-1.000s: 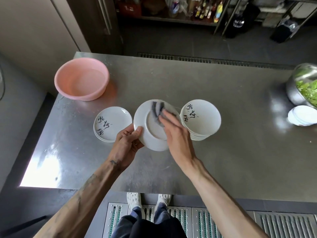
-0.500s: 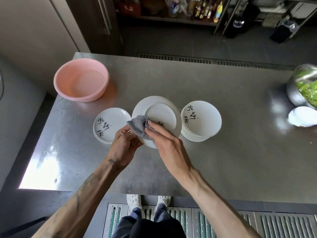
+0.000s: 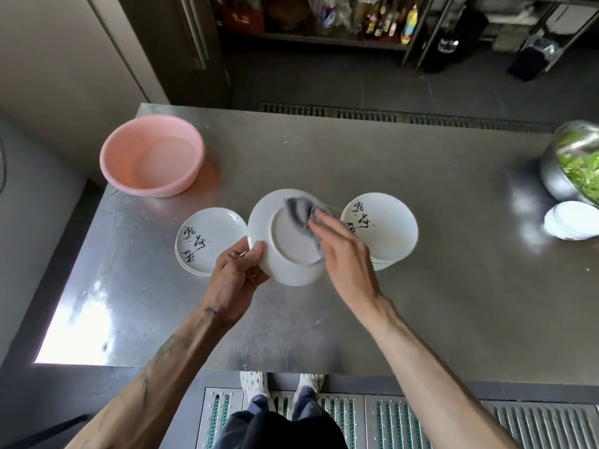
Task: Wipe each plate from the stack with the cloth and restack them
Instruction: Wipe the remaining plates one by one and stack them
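Head view. A steel worktop (image 3: 421, 303) is seen from above. The left hand (image 3: 238, 273) grips a white plate (image 3: 285, 251) at its left rim, with the thumb laid on the near face and the fingers curled behind. The plate is held tilted over the left half of the worktop, midway between the far and near edges, with its underside and foot ring turned to the camera. The right hand (image 3: 346, 254) has its fingers outstretched and presses a bunched grey cloth (image 3: 299, 210) against the upper part of that underside; the fingertips are blurred.

The left stack (image 3: 204, 241), which is low, lies just left of the plate. The right stack (image 3: 385, 228), which is taller, lies just right of it and is partly covered by the right hand. The top plate of each stack bears a column of black brush-written characters, too cursive to read with certainty.

A pink basin (image 3: 152, 155) stands at the far left corner. At the right edge a metal bowl (image 3: 557, 176) holds greens (image 3: 580, 170), and white discs (image 3: 570, 222) are piled just in front of it. Bottles (image 3: 382, 17) stand on a shelf beyond the worktop; their labels are illegible.
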Motion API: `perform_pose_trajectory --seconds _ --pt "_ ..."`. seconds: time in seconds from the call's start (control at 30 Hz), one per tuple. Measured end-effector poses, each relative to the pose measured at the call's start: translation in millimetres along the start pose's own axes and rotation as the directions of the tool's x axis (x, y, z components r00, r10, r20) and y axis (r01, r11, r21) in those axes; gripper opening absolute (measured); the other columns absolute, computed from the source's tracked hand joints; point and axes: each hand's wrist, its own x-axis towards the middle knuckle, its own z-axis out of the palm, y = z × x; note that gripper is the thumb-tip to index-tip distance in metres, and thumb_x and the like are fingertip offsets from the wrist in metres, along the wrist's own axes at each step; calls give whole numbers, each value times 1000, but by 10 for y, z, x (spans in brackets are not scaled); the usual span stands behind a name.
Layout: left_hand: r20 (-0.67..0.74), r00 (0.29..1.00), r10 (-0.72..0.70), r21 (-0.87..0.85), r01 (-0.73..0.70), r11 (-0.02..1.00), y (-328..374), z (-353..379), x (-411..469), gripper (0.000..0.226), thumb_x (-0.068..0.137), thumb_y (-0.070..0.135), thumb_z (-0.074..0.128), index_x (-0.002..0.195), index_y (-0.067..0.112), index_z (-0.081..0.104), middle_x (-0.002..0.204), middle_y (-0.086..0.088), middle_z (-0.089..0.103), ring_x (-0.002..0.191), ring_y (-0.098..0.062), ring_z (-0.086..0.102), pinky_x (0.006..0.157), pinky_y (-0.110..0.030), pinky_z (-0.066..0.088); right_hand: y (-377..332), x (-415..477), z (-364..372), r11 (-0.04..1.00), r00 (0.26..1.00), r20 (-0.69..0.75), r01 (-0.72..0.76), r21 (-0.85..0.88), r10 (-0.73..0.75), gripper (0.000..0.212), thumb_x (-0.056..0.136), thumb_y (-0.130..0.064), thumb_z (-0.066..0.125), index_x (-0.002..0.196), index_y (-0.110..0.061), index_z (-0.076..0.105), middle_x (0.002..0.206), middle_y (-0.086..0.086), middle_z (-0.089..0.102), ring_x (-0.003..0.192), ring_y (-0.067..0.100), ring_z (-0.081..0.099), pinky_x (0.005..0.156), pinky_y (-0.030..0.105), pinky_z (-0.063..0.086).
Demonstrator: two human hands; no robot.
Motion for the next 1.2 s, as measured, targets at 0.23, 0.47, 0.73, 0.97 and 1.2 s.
perform_pose_trajectory --seconds 0.23,0.47,0.73,0.97,1.2 --pt "-2 999 33 -9 -33 999 55 67 33 31 102 13 54 128 9 69 124 -8 71 107 -18 68 85 -33 60 343 355 -63 980 979 -116 -155 126 170 39 97 5 51 129 -8 69 138 0 63 127 7 57 112 27 43" --pt "-83 994 69 -29 -72 997 49 183 123 31 105 11 53 132 3 65 118 -6 71 104 -16 66 90 -34 59 133 -162 299 915 894 -283 -255 313 346 38 96 9 53 129 -5 68 143 -1 59 122 0 59 103 18 46" --pt "-112 989 101 -79 -110 991 -136 345 101 25 106 13 51 118 12 72 118 -18 71 102 -27 68 97 -42 55 -508 -498 695 967 936 -272 -176 186 223 46 92 11 57 133 -7 66 151 4 53 139 12 50 116 23 37" --pt "-133 983 124 -90 -137 987 -147 378 103 27 106 12 50 126 6 68 125 -22 68 107 -28 68 100 -41 53 -402 -477 636 977 922 -333 -157 146 197 46 92 16 56 133 -3 65 151 7 52 140 15 49 115 35 42" --pt "-91 990 109 -125 -120 985 -181 398 58 28 107 15 49 126 8 69 123 -22 69 112 -32 66 107 -46 51 -457 -482 716 994 946 -317 -28 104 60 42 91 14 55 129 1 67 147 12 55 138 20 52 120 24 30"
